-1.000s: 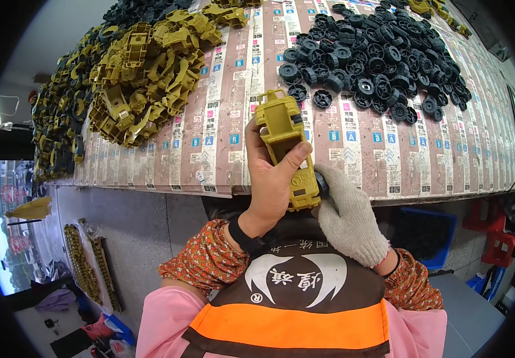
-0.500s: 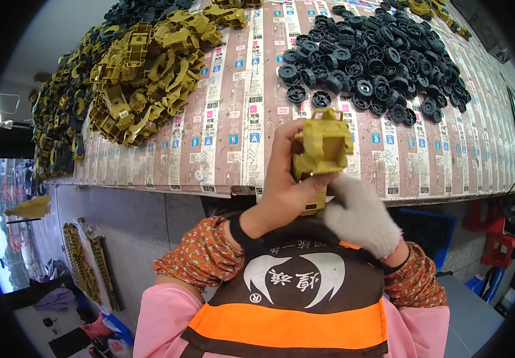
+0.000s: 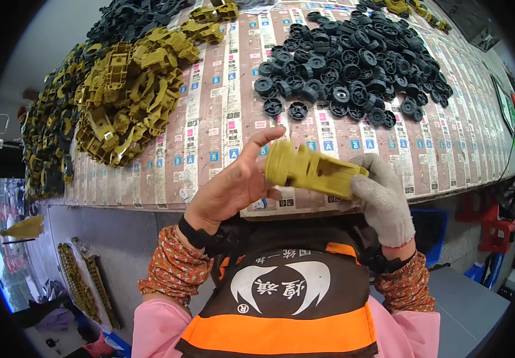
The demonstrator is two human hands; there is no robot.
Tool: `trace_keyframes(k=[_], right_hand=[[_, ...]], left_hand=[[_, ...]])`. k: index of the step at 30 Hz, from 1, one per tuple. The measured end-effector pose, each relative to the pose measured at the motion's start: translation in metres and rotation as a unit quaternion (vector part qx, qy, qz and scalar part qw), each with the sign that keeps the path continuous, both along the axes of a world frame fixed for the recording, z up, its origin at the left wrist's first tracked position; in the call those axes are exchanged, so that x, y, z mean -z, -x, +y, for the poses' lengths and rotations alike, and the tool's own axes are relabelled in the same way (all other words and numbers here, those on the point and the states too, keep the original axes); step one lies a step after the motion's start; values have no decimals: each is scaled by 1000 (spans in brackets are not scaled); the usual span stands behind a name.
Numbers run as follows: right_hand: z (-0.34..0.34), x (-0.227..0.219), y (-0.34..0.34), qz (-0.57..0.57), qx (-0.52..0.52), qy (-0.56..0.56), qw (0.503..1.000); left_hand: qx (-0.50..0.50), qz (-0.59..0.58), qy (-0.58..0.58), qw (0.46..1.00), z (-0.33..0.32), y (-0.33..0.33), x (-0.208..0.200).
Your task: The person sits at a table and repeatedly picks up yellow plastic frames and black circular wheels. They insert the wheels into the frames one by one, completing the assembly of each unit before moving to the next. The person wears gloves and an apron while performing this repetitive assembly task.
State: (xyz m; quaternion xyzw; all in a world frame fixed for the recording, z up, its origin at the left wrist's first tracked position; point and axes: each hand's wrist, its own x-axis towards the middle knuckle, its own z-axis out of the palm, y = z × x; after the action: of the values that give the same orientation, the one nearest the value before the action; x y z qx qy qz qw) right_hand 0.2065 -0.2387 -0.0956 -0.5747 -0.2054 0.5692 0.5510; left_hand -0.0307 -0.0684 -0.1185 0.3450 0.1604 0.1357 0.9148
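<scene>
Above the table's near edge, a yellow-green plastic toy vehicle body [image 3: 314,170] is held lengthwise, its hollow side partly showing. My right hand [image 3: 385,197], in a pale knitted glove, grips its right end between thumb and fingers. My bare left hand [image 3: 233,185] is at the left end, fingers spread apart, with the forefinger raised; whether it touches the body I cannot tell. Beyond the hands lies a heap of black toy wheels [image 3: 353,65]. Farther left is a pile of similar yellow-green vehicle bodies [image 3: 132,89].
A patterned sheet covers the table [image 3: 209,143]. Dark plastic parts [image 3: 132,18] are heaped at the far left, and mixed yellow and black parts [image 3: 48,131] line the left edge. Red plastic stools [image 3: 496,230] stand below the table at right. A black and orange apron [image 3: 281,286] covers my front.
The vehicle body has turned from upright to lying sideways. My left hand has opened from its grip and moved left, while my gloved right hand has moved up onto the right end.
</scene>
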Motion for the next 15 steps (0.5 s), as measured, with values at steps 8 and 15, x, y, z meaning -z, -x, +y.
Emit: trace_keyframes(k=[8, 15], right_hand=[[17, 1, -27, -339, -15, 18, 940], [64, 27, -81, -811, -52, 4, 583]], left_hand=[[-152, 35, 25, 988, -6, -31, 26], [-158, 97, 29, 982, -15, -33, 12]])
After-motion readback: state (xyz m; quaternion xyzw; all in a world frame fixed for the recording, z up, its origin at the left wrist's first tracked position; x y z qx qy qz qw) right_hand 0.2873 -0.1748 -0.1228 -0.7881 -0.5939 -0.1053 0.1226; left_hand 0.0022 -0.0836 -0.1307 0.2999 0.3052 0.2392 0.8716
